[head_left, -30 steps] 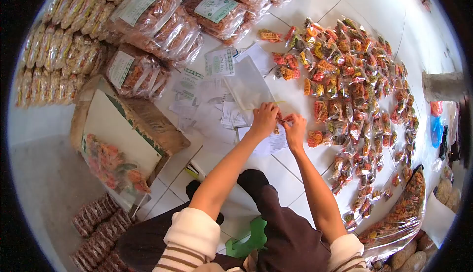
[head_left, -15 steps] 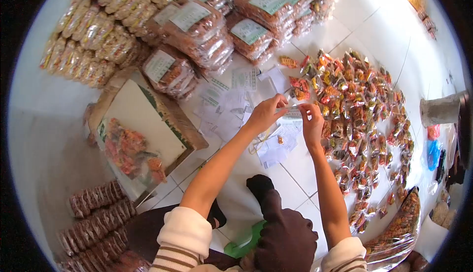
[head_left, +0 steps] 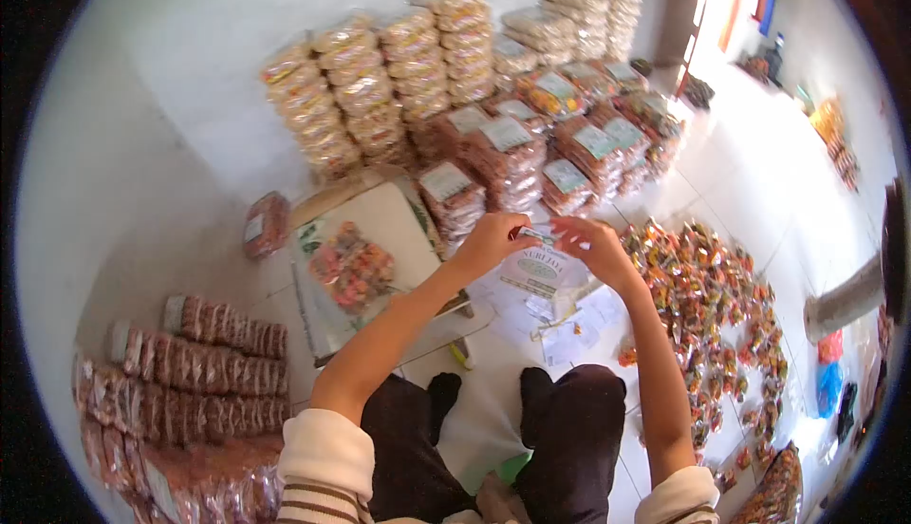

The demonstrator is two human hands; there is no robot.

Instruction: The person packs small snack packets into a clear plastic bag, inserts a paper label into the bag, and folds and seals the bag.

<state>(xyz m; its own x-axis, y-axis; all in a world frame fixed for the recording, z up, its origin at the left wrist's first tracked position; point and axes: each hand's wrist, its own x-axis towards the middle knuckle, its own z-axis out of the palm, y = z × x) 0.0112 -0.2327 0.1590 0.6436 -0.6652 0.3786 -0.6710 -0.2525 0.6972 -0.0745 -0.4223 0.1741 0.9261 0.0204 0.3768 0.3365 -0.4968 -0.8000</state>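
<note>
Both my hands are raised in front of me at the top edge of a clear plastic bag [head_left: 543, 268] with green print. The fingers of my left hand [head_left: 498, 242] are closed on the bag's upper left edge. Just right of it, my right hand [head_left: 593, 247] is at the bag's upper right side with its fingers bent; whether they pinch the plastic is hard to make out. The bag hangs down between the hands, above loose papers [head_left: 569, 334] on the tiled floor.
At the left stands a box [head_left: 380, 225] with a snack bag [head_left: 353, 268] on it. Labelled packs [head_left: 508, 144] are stacked beyond my hands. Many small packets [head_left: 702, 287] lie at the right. Brown packs [head_left: 199, 372] fill the lower left; pale packs [head_left: 356, 78] line the wall.
The view has tilted up, showing more wall and the doorway. The bag now hangs spread between my hands, its print visible. My legs are now apart, side by side.
</note>
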